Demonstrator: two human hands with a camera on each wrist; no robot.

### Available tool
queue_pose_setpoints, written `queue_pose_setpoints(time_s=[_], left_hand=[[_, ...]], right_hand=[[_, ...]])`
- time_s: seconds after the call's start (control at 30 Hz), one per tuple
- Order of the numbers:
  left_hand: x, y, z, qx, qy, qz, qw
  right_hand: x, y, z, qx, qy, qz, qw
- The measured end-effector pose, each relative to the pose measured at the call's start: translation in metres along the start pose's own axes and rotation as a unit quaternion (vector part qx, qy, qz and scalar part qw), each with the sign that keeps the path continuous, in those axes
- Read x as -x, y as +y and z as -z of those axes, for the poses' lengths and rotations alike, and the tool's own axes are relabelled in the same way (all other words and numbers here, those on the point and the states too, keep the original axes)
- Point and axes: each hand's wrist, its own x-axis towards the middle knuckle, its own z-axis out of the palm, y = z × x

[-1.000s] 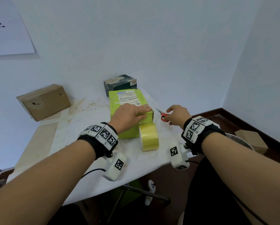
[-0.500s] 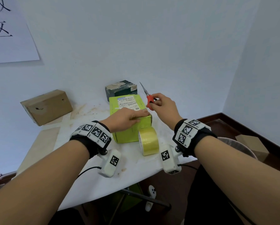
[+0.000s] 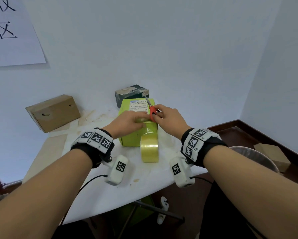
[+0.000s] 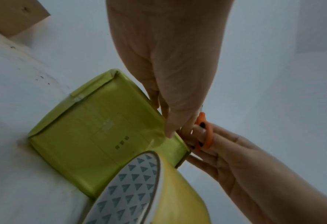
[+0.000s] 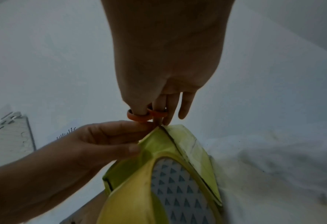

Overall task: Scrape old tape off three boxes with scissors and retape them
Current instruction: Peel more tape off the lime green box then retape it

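A lime-green box [image 3: 136,140] with a shipping label lies mid-table. My left hand [image 3: 127,121] rests on its near top edge, fingers flat on top and thumb on the front face. My right hand [image 3: 167,116] grips red-handled scissors [image 3: 151,113] at the box's near right top corner, blades pointing away. The handle rings [image 5: 145,116] sit round its thumb and fingers. A yellow tape roll [image 3: 149,149] stands against the box's front, and a shiny strip runs up from it to the top edge. A dark box [image 3: 131,94] stands behind and a brown cardboard box [image 3: 53,112] at the left.
The white table [image 3: 93,187] meets the wall at the back. Its near edge lies just under my wrists. Right of it stand a round bin [image 3: 255,157] and a small cardboard box [image 3: 272,157] on the floor. A paper sign [image 3: 12,31] hangs on the wall.
My right hand lifted the scissors from the table right of the green box and brought them to the box's near right top corner. The left hand stayed on the box.
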Motion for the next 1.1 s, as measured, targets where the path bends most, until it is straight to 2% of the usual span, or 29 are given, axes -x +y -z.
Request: queue_pose_setpoints(time_s=[0.1,0.17,0.27,0.3,0.37,0.43,0.53,0.7,0.93,1.1], left_hand=[[0.010,-0.001,0.008,0.138,0.114,0.055,0.982],[0.019,-0.004,0.017,0.227,0.133,0.089,0.961],[0.031,-0.008,0.017,0.241,0.005,0.184,0.953],[0.034,-0.009,0.013,0.246,-0.034,0.221,0.943],[0.040,-0.005,0.004,0.298,-0.072,0.276,0.911],[0.041,0.003,-0.005,0.347,-0.088,0.286,0.889],[0.037,0.012,-0.015,0.374,-0.104,0.289,0.875],[0.032,0.017,-0.022,0.380,-0.109,0.306,0.866],[0.037,0.009,-0.016,0.371,-0.058,0.346,0.860],[0.041,0.009,-0.030,0.391,-0.058,0.326,0.859]], right_hand=[[0.002,0.004,-0.003,0.035,0.000,0.001,0.999],[0.003,0.002,-0.004,0.033,0.001,0.001,0.999],[0.003,-0.005,-0.004,0.006,-0.006,0.025,1.000],[0.003,-0.007,-0.005,-0.006,-0.010,0.032,0.999],[0.005,-0.009,-0.008,-0.014,-0.017,0.032,0.999],[0.007,-0.008,-0.009,-0.018,-0.015,0.023,0.999],[0.010,-0.005,-0.008,-0.013,-0.012,0.015,1.000],[0.015,-0.009,-0.008,0.019,-0.007,0.020,1.000],[0.014,-0.018,-0.003,0.056,-0.023,0.026,0.998],[0.017,-0.016,-0.010,0.076,0.005,0.003,0.997]])
